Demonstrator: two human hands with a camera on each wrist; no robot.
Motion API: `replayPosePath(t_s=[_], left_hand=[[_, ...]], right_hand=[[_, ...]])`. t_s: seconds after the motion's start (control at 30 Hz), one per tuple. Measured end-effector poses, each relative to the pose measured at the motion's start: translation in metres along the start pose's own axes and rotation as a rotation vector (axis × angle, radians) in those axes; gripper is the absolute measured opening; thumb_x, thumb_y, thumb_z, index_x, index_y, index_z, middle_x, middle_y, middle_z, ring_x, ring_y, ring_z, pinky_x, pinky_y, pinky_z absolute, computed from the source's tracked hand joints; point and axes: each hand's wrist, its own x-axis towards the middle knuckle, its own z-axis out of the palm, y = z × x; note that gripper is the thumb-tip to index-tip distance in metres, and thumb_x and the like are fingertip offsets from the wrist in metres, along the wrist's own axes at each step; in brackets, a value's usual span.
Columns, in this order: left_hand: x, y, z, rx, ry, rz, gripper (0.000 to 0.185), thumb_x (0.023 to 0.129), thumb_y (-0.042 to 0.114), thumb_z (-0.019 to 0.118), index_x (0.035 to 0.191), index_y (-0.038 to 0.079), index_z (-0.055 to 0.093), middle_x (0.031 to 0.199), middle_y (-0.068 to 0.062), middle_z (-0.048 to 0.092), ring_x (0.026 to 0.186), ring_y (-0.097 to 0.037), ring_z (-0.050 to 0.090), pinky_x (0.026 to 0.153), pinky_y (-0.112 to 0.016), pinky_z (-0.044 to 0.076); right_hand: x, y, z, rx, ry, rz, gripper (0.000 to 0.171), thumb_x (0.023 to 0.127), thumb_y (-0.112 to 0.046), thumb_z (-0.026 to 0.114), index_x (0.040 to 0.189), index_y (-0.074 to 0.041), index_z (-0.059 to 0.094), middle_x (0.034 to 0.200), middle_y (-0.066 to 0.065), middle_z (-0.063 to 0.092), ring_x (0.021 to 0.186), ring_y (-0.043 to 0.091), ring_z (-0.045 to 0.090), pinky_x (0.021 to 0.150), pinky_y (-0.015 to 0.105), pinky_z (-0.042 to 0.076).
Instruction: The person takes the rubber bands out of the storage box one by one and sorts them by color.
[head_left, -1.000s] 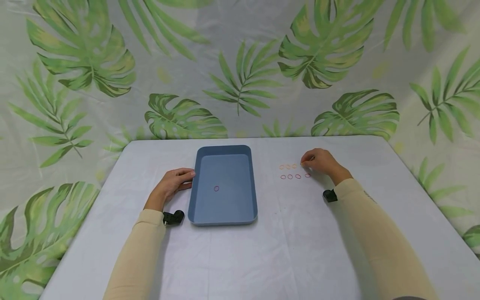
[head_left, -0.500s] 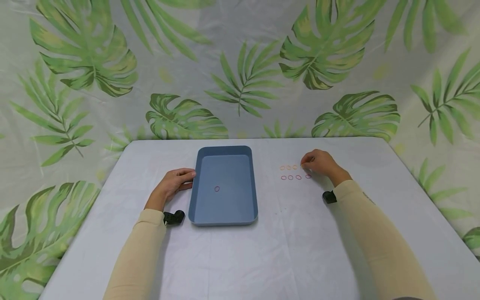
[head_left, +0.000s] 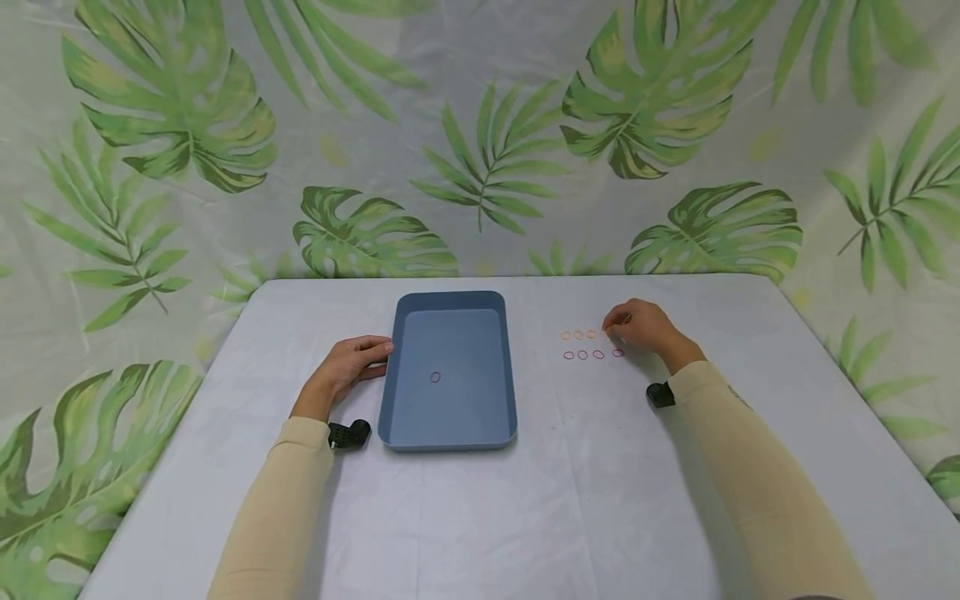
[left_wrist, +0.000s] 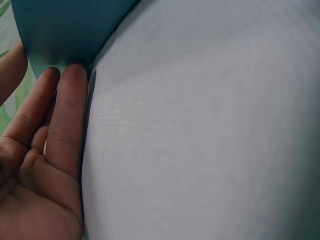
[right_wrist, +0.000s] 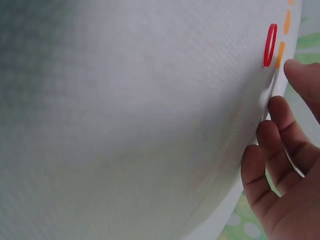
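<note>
A blue tray (head_left: 390, 392) sits mid-table with one red rubber band (head_left: 435, 377) inside it. My left hand (head_left: 347, 365) lies flat beside the tray, straight fingers (left_wrist: 67, 115) touching the tray's left wall (left_wrist: 65, 35). To the right lie a row of orange bands (head_left: 577, 335) and a row of red bands (head_left: 591, 354). My right hand (head_left: 639, 327) rests at the right end of the orange row, fingers loosely curled. In the right wrist view its fingertips (right_wrist: 292, 67) sit just beside an orange band (right_wrist: 280, 54) and a red band (right_wrist: 270, 45), gripping neither.
The white table (head_left: 525, 500) ends at a leaf-print backdrop (head_left: 480, 150) behind and on both sides. Small black wrist cameras (head_left: 348, 433) sit at both cuffs.
</note>
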Motion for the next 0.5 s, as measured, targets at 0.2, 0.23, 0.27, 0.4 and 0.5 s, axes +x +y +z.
replayPosePath(t_s=[0.2,0.23,0.27,0.4,0.5], left_hand=[[0.0015,-0.0003,0.0003,-0.007,0.007,0.001,0.053,0.1,0.024,0.061,0.145,-0.002,0.048,0.149,-0.023,0.046,0.098,0.001,0.063,0.092,-0.019,0.059],[0.0016,-0.0003,0.0003,-0.006,0.008,0.002,0.053,0.1,0.024,0.061,0.145,-0.002,0.048,0.149,-0.023,0.046,0.098,0.001,0.063,0.092,-0.019,0.059],[0.0016,-0.0003,0.0002,-0.004,0.008,0.003,0.053,0.1,0.024,0.061,0.145,-0.002,0.048,0.149,-0.023,0.046,0.098,0.001,0.063,0.092,-0.02,0.059],[0.0016,-0.0007,0.0003,0.002,0.009,0.004,0.053,0.1,0.024,0.062,0.144,-0.001,0.048,0.148,-0.022,0.048,0.099,0.0,0.064,0.093,-0.022,0.059],[0.0021,-0.0015,-0.0001,0.003,0.011,0.004,0.052,0.1,0.023,0.061,0.144,-0.001,0.048,0.148,-0.022,0.048,0.098,0.001,0.064,0.094,-0.022,0.059]], right_hand=[[-0.0003,0.0022,-0.0019,0.008,-0.005,-0.008,0.016,0.093,-0.014,0.063,0.104,-0.007,0.073,0.114,0.017,0.065,0.105,0.034,0.057,0.086,0.044,0.051],[-0.0002,0.0025,-0.0022,0.012,-0.008,-0.007,0.017,0.093,-0.014,0.063,0.105,-0.007,0.073,0.115,0.017,0.065,0.106,0.034,0.057,0.086,0.044,0.052],[-0.0002,0.0025,-0.0025,0.02,-0.011,-0.004,0.017,0.093,-0.014,0.063,0.106,-0.007,0.072,0.115,0.017,0.065,0.106,0.034,0.057,0.086,0.043,0.052],[-0.0004,0.0021,-0.004,0.055,-0.017,0.004,0.021,0.093,-0.012,0.062,0.111,-0.005,0.071,0.121,0.018,0.064,0.11,0.035,0.057,0.085,0.042,0.053],[-0.0001,0.0005,-0.0057,0.079,-0.008,-0.017,0.024,0.093,-0.011,0.061,0.114,-0.005,0.07,0.125,0.02,0.063,0.111,0.037,0.057,0.085,0.043,0.054]])
